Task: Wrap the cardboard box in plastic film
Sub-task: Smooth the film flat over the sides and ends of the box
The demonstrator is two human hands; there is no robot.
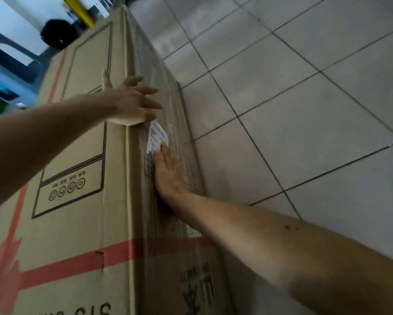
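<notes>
A big brown cardboard box [81,137] with a red printed ribbon and black line drawings fills the left half of the head view. Clear plastic film [143,62] lies shiny over its right side face, covering a white label [157,135]. My left hand [131,103] rests on the box's long edge, fingers spread and draped over onto the filmed side. My right hand [168,171] lies flat, palm against the filmed side face just below the label, fingers together and straight. Neither hand holds anything.
Pale grey floor tiles [304,98] with dark grout lines run along the right of the box. Beyond the box at upper left stand a dark round object [56,32], a yellow post [81,12] and a grey-blue plastic item [13,57].
</notes>
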